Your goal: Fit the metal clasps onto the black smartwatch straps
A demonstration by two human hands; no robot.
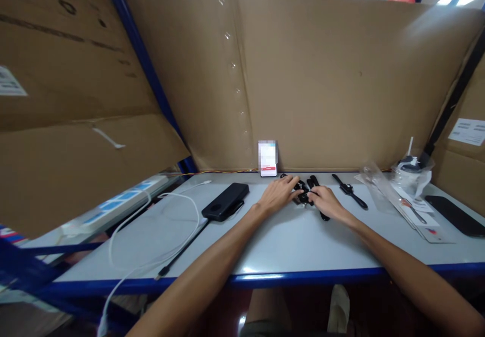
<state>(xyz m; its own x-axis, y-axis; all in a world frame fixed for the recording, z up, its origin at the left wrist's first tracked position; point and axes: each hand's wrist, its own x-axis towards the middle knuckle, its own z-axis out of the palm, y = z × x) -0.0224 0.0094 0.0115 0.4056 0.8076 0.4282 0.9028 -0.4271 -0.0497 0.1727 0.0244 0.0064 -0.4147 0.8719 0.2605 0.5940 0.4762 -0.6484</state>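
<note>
Both my hands meet at the back middle of the grey table (288, 246). My left hand (278, 194) has its fingers curled over a small black watch (303, 193). My right hand (326, 200) pinches the same black watch by its strap, which runs under the palm toward me. A second black watch (350, 191) lies flat just right of my right hand, apart from it.
A phone (268, 158) leans upright against the cardboard back wall. A black power bank (225, 201) with black and white cables lies at left. Clear plastic bags, a bagged item (411, 173) and a dark phone (456, 214) lie at right. A power strip (113, 204) lies far left.
</note>
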